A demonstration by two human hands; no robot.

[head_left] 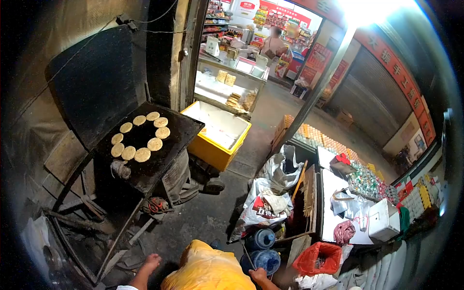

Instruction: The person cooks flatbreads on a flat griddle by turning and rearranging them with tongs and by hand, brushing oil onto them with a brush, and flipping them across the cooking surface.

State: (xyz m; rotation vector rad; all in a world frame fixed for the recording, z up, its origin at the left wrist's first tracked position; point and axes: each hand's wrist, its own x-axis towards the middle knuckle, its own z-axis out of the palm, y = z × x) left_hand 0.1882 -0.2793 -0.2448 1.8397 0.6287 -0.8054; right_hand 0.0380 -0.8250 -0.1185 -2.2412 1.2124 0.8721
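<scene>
Nearest in head view, wears yellow garment; grips thin rod in right hand, fingers closed round it; holds left hand half-curled, cannot tell whether empty. Probably tends flatbreads, ringed on black griddle; likely calls next for stepping closer.

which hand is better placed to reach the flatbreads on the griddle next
Probably the left hand: it is nearer the griddle and flatbreads, with nothing visible in its grip. The right hand is farther off, by the blue bottles, and seems to hold a thin rod.
</scene>
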